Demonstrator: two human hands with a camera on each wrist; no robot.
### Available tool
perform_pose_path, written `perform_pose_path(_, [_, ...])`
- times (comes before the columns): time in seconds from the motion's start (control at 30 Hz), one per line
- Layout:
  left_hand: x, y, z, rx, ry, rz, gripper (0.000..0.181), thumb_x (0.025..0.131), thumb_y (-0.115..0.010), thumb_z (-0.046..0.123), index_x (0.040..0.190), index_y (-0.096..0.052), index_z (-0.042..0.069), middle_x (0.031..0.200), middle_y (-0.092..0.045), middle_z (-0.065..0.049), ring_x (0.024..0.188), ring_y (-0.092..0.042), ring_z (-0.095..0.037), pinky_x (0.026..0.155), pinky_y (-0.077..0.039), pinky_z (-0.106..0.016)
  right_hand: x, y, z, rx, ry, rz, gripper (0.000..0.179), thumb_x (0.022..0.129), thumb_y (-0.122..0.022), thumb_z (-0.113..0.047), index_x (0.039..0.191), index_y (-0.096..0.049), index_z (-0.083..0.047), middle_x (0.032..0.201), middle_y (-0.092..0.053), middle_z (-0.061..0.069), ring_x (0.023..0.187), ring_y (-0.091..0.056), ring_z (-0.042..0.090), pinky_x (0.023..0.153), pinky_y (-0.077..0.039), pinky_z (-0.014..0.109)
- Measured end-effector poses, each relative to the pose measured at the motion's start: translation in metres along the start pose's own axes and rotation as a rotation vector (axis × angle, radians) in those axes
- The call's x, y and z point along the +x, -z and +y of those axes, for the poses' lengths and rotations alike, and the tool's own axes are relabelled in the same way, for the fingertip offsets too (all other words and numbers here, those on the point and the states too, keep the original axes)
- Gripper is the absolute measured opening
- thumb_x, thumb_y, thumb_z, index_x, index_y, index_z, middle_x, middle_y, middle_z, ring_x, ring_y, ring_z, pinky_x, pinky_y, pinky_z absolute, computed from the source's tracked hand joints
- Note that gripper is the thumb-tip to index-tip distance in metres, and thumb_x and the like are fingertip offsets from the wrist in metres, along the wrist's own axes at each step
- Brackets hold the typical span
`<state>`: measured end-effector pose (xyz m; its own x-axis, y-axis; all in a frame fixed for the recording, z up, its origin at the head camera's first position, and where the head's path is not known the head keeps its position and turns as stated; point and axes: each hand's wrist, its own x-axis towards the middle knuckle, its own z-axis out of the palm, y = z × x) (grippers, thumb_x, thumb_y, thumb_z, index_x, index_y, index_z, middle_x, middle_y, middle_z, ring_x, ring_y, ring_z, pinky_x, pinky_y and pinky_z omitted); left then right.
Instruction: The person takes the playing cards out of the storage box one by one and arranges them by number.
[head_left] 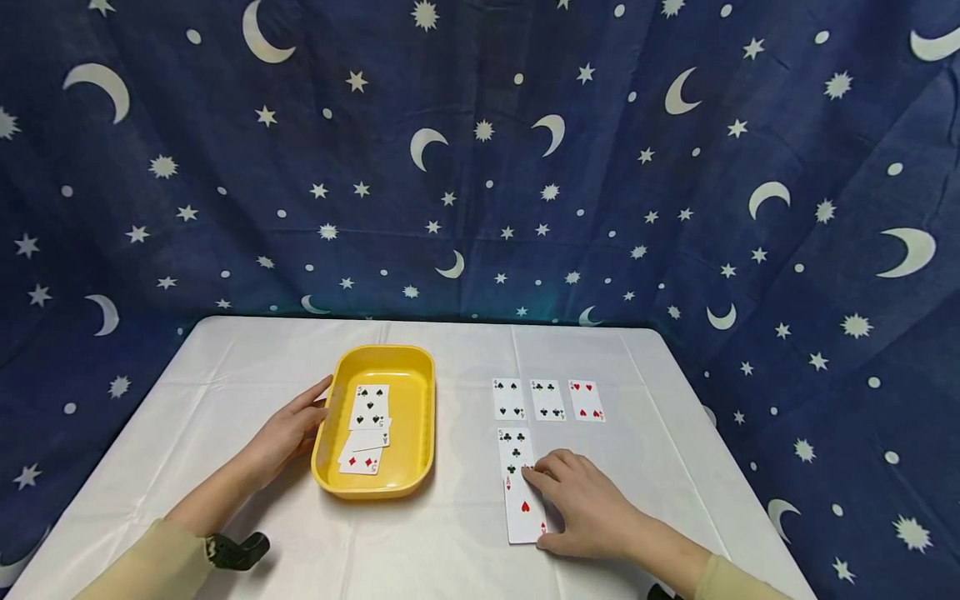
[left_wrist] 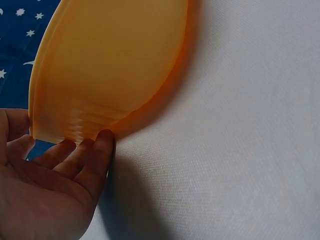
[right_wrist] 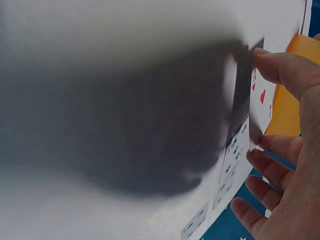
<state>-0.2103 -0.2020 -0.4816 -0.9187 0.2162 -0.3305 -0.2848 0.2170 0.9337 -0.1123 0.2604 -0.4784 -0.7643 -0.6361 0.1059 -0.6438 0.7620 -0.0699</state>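
Note:
My right hand (head_left: 592,508) pinches an ace of hearts (head_left: 523,508) by its edges, thumb at the near corner and a fingertip at the far one. In the right wrist view the ace (right_wrist: 261,102) is seen edge-on, with a shadow beside it. It overlaps the lower part of a five of clubs (head_left: 514,446). My left hand (head_left: 281,437) touches the left side of a yellow tray (head_left: 411,467); the left wrist view shows its fingertips (left_wrist: 103,142) on the outer wall. Inside the tray lie a five of spades (head_left: 369,407), a mostly covered card and a five of diamonds (head_left: 358,463).
Beyond the five of clubs, three fours form a row: a black one (head_left: 508,400), a four of clubs (head_left: 547,400) and a four of hearts (head_left: 587,402). A white cloth (head_left: 442,550) covers the table. A dark blue patterned curtain (head_left: 480,250) hangs behind.

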Motion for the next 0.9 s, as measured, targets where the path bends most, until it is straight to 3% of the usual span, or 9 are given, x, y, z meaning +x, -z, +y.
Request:
perform_pose_path(0.5, [0.001, 0.0, -0.001, -0.005, -0.01, -0.003, 0.067, 0.108, -0.045, 0.027, 0.166, -0.011, 0.026, 0.164, -0.023, -0.025, 0.139, -0.044, -0.04, 0.108, -0.044, -0.048, -0.008, -0.009, -0.007, 0.007, 0.038, 0.01, 0.078, 0.066, -0.084, -0.05, 0.132, -0.067, -0.012, 0.12, -0.056, -0.007, 0.116, -0.048, 0.013, 0.101, -0.044, 0.039])
perform_pose_path(0.9, [0.0, 0.0, 0.0, -0.008, -0.004, -0.005, 0.067, 0.108, -0.045, 0.027, 0.166, -0.012, 0.026, 0.164, -0.024, -0.024, 0.139, -0.044, -0.039, 0.108, -0.044, -0.047, -0.011, -0.012, -0.007, 0.045, 0.0, -0.028, 0.076, 0.067, -0.083, -0.048, 0.134, -0.066, -0.016, 0.124, -0.055, -0.009, 0.119, -0.047, 0.012, 0.101, -0.044, 0.039])
